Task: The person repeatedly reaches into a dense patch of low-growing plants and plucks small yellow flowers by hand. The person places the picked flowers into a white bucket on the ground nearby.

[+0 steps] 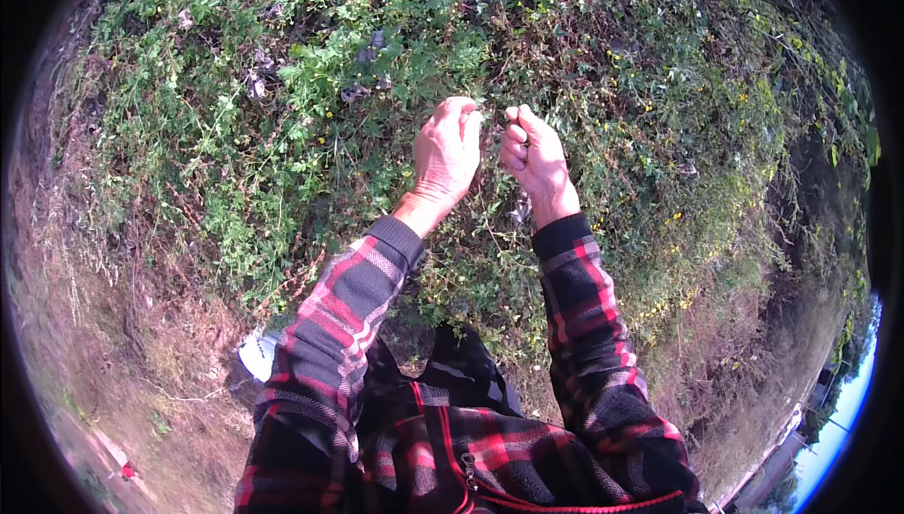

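My left hand (448, 150) is held over a dense mat of leafy plants (296, 133), its fingers bent and bunched towards the thumb. Close by on the right, my right hand (535, 154) has its fingers curled in and the thumb against the index finger. A small gap separates the two hands. Whether a thin stem or other small thing is between the fingertips of either hand is too small to make out. Small yellow flowers (676, 217) dot the greenery, and withered greyish leaves (256, 83) hang among it.
A white object (258, 355), perhaps a container, stands on dry grass (191, 401), partly behind my left sleeve. Taller leafy branches (819, 69) rise at the right. A small red thing (128, 470) lies far off at the lower left.
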`<state>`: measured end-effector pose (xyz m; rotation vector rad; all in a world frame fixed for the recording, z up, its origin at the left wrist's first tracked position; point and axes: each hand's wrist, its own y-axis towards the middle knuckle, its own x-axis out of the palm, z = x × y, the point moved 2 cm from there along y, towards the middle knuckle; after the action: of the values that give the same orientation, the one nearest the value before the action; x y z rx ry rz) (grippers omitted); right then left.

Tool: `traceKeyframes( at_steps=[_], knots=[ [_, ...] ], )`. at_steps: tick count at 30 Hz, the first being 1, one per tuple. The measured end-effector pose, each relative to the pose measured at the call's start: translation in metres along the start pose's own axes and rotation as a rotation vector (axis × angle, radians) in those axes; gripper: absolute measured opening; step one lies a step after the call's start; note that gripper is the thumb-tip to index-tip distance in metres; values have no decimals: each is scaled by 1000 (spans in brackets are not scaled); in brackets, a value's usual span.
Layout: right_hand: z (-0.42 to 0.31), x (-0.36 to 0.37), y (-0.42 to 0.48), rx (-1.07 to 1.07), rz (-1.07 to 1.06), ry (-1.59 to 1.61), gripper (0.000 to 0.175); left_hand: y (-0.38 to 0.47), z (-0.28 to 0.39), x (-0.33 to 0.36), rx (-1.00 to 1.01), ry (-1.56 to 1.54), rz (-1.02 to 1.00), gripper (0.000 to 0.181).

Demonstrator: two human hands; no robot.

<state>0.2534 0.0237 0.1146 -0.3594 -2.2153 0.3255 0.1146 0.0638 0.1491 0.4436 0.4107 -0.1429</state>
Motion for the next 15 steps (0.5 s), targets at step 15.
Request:
traceKeyframes(
  at_steps=[15],
  knots=[
    [28,-19,69,318,103,-502,27,82,-105,50,-876,430,-698,41]
  ],
)
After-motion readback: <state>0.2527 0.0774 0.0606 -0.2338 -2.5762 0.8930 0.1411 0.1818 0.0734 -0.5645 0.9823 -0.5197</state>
